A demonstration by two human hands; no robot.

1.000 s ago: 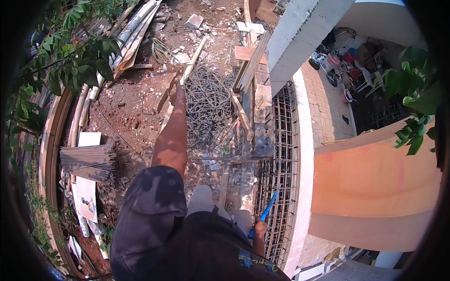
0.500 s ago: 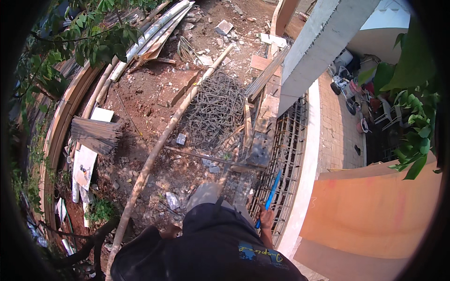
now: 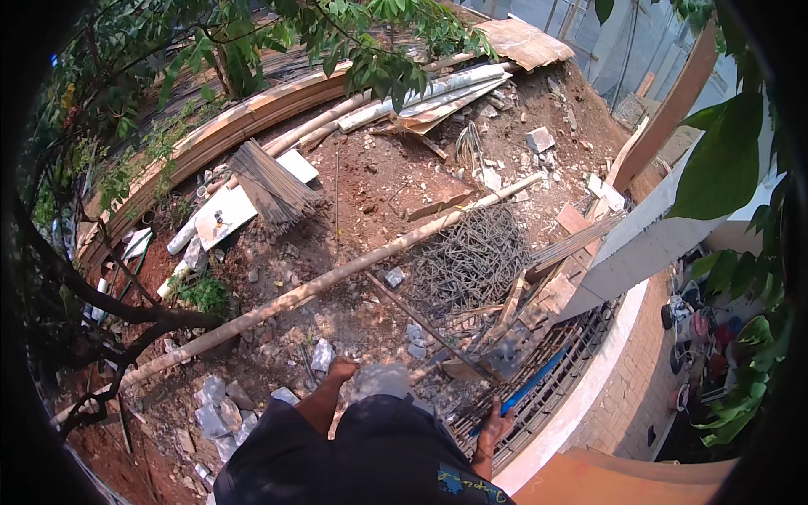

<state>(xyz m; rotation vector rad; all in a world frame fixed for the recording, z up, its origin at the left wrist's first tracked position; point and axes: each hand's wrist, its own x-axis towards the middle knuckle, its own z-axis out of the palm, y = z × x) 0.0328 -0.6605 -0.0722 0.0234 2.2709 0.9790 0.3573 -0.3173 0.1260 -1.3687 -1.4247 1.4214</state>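
Note:
In my right hand is the near end of a long blue bar, its exact kind unclear; the fingers close around it. The bar slants away to the far right over the steel rebar cage. My left hand hangs out to the left of my body, just beside a pale grey shape in front of my dark shirt. Its fingers are too small to read, and I make out nothing in it. A crumpled whitish piece lies on the ground by that hand.
A long bamboo pole crosses the dirt diagonally. Beyond it lies a heap of bent steel pieces. A thin bar slants toward the cage. A grey concrete column rises at right; dark branches reach in at left.
My view has swung, so the scene sits turned clockwise and shifted. The blue bar has gone from steeply raised to a lower slant along the cage. My left arm now shows plainly.

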